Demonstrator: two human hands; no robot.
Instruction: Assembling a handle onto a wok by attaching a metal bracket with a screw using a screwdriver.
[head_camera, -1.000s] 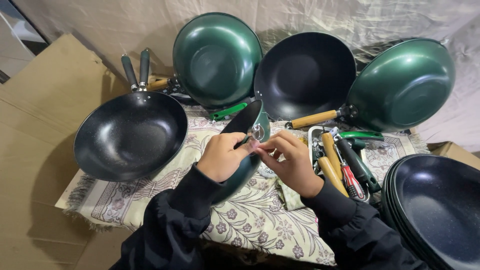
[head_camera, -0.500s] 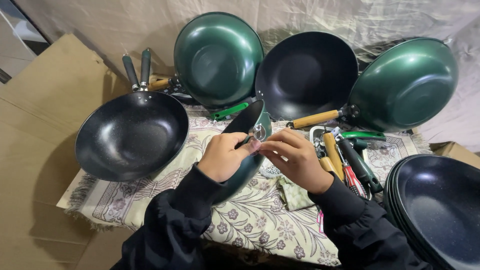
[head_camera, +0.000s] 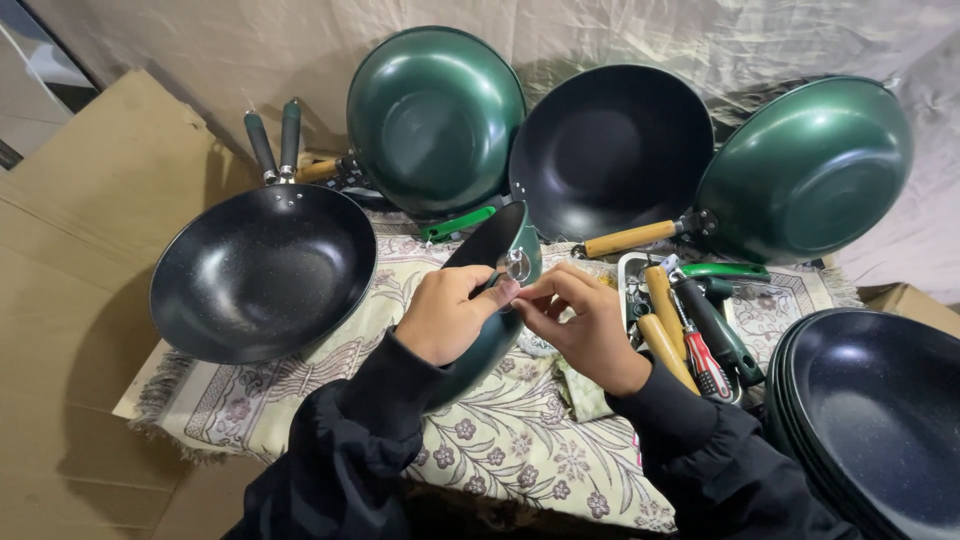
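Note:
I hold a green wok (head_camera: 505, 250) with a black inside, tilted on its edge over the patterned cloth (head_camera: 500, 450). My left hand (head_camera: 448, 312) grips its rim. My right hand (head_camera: 580, 325) pinches at a small metal fitting (head_camera: 517, 265) on the rim, fingertips meeting those of the left hand. Both sleeves are black.
A black wok with two dark handles (head_camera: 262, 272) lies at the left. Green woks (head_camera: 435, 118) (head_camera: 808, 165) and a black one (head_camera: 610, 150) lean against the back sheet. A tray of wooden handles and screwdrivers (head_camera: 685, 325) sits at the right, beside a stack of black woks (head_camera: 875, 420). Cardboard (head_camera: 70, 300) lies left.
Both hands stay at the wok's rim; the right hand's fingers have shifted slightly at the metal fitting. The view has barely moved.

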